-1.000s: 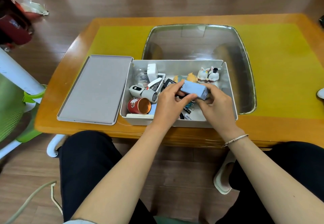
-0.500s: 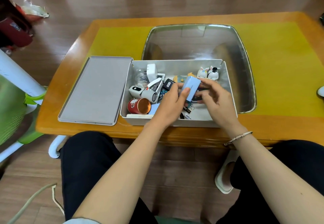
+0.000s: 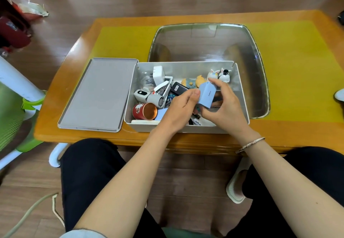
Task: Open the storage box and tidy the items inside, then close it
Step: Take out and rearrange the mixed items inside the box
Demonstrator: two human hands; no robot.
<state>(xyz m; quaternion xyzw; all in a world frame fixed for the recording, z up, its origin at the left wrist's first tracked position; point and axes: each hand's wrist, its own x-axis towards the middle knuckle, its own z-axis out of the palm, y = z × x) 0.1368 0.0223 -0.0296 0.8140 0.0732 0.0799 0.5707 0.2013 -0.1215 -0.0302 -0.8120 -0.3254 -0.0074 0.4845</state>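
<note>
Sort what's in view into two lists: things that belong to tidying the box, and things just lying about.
Belongs to the job:
storage box
lid, off, lying beside the box
blue box, held by left hand and right hand
red tin
white charger
rabbit figurines

Just lying about:
steel tray
green chair
slipper

The left hand [image 3: 183,102] and right hand [image 3: 222,105] cover the near-right floor of the storage box [image 3: 242,96], hiding the items beneath. The small print on the blue box [image 3: 207,94] is too small to read. A white object [image 3: 339,94] at the right edge is cut off.
</note>
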